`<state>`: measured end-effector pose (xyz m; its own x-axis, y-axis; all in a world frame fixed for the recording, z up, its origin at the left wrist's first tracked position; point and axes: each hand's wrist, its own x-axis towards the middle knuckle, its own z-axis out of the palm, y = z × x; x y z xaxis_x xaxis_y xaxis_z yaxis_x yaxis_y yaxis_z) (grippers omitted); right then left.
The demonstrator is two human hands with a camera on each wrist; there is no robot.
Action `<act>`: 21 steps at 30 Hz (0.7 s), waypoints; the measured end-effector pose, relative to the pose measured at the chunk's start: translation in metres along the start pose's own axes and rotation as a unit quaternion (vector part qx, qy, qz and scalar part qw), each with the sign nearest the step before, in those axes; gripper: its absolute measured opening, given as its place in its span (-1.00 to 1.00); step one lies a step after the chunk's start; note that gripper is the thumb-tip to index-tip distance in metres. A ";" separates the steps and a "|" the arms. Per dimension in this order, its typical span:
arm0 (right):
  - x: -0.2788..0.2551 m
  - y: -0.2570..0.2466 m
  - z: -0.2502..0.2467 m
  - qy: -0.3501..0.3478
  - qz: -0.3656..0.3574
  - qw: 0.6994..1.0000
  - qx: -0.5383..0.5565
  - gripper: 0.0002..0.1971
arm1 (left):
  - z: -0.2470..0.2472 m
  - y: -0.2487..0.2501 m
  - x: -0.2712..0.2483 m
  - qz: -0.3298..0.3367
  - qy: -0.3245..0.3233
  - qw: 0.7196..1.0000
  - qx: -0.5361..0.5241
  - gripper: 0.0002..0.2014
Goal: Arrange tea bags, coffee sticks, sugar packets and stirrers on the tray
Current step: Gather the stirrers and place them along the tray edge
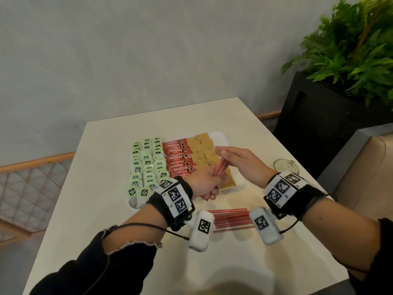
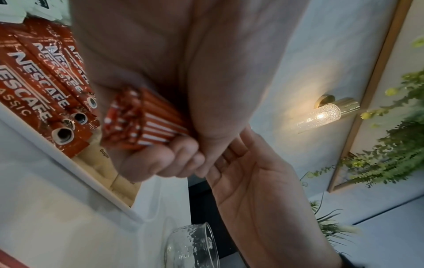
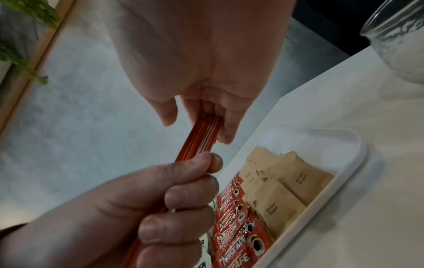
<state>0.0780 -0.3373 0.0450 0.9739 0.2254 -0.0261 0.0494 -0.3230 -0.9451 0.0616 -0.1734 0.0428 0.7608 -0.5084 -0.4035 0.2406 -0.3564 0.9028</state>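
My left hand [image 1: 204, 184] grips a bundle of red-and-white striped stirrers [image 1: 220, 169] in a fist, tilted over the near right part of the white tray [image 1: 223, 136]. My right hand [image 1: 238, 160] is flat with straight fingers, touching the bundle's far end; the right wrist view shows the stirrers [image 3: 199, 137] running between its thumb and fingers. On the tray lie green tea bags [image 1: 146, 165] at the left, red coffee sticks [image 1: 178, 158] in the middle and brown sugar packets [image 1: 202, 150] at the right. More stirrers [image 1: 230, 218] lie on the table near me.
A glass jar [image 1: 285, 166] stands on the table right of the tray, close to my right wrist. Two tea bags [image 1: 138, 192] overhang the tray's near left corner. A black planter with a fern [image 1: 340, 81] stands beyond the table's right edge.
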 end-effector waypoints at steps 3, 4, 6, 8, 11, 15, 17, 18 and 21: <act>0.003 -0.002 0.001 0.038 0.026 0.999 -0.008 -0.44 | 0.000 0.001 0.002 0.024 0.039 0.999 -0.002 -0.87; 0.005 -0.003 0.002 0.042 0.045 0.998 -0.032 -0.39 | -0.002 0.000 0.004 0.035 0.051 0.998 0.001 -0.87; 0.006 -0.007 0.003 0.007 0.076 0.994 -0.076 -0.42 | -0.005 0.001 0.008 0.048 0.052 0.997 0.010 -0.87; 0.008 -0.011 0.006 -0.024 0.083 0.994 -0.073 -0.54 | -0.006 0.002 0.012 0.047 0.044 0.998 0.021 -0.81; 0.013 -0.022 0.007 -0.036 0.067 0.996 -0.041 -0.69 | -0.008 0.003 0.021 0.035 0.055 0.997 0.052 -0.75; 0.023 -0.035 0.002 -0.037 0.049 0.998 -0.009 -0.69 | -0.017 0.018 0.036 0.038 0.060 0.995 0.072 -0.95; 0.034 -0.037 -0.003 -0.032 0.046 0.998 -0.024 -0.64 | -0.023 0.026 0.046 0.034 0.059 0.992 0.103 -0.94; 0.041 -0.036 -0.005 -0.026 0.045 0.998 -0.038 -0.61 | -0.025 0.031 0.051 0.029 0.058 0.991 0.120 -0.91; 0.069 -0.034 -0.015 -0.007 0.046 0.997 -0.066 -0.60 | -0.032 0.044 0.071 0.032 0.071 0.990 0.116 -0.94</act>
<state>0.1467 -0.3247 0.0798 0.9726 0.2016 -0.1158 -0.0103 -0.4602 -0.8877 0.1450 -0.2003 0.0589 0.8509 -0.4260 -0.3073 0.0574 -0.5060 0.8606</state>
